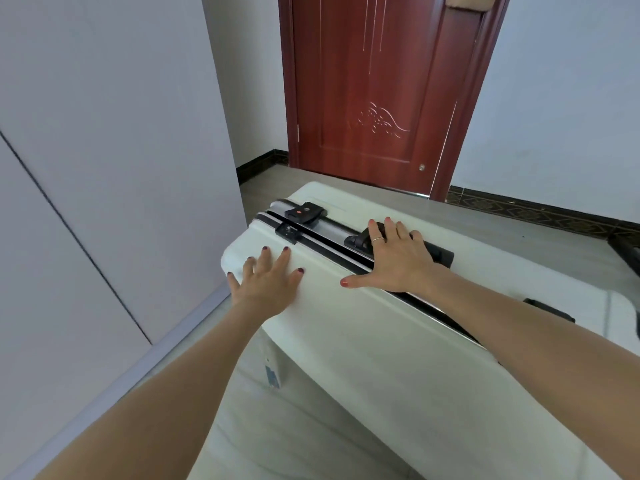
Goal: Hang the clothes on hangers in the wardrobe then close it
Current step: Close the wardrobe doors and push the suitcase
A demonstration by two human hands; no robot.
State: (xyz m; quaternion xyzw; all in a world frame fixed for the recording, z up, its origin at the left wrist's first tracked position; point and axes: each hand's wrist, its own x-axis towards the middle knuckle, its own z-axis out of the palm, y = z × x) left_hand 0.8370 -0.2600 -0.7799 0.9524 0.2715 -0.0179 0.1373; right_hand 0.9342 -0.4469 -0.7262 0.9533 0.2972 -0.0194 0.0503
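A white hard-shell suitcase (398,341) lies on its side on the floor, its silver frame and black latches (304,213) facing up. My left hand (266,282) rests flat on the near shell by the corner, fingers spread. My right hand (394,254) lies across the frame, fingers straight over the black carry handle (433,249). The white wardrobe (104,168) stands at the left with its doors closed. No clothes or hangers are in sight.
A dark red wooden door (374,91) stands shut straight ahead. White walls with dark patterned skirting (540,211) run right. Grey wood-look floor (270,190) shows between wardrobe and door. A black object (627,251) pokes in at the right edge.
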